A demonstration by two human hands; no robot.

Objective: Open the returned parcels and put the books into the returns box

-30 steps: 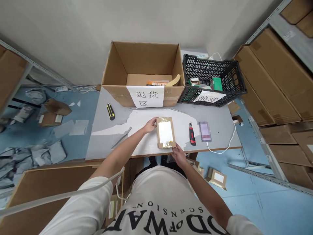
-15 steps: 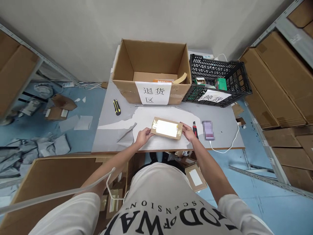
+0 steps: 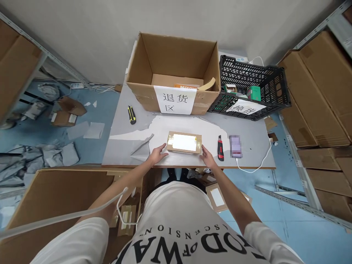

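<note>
Parcel [image 3: 184, 143] now flat — hands off

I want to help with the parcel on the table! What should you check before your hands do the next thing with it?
1. Small parcel lies flat on the table: ok.
2. Left hand at its left end: ok.
3. Right hand at its right end: ok.
4. Red knife away from the fingers: ok, beside the right hand.
5. Knife blade tucked in: cannot tell.
6. Big open box has room: ok.
</note>
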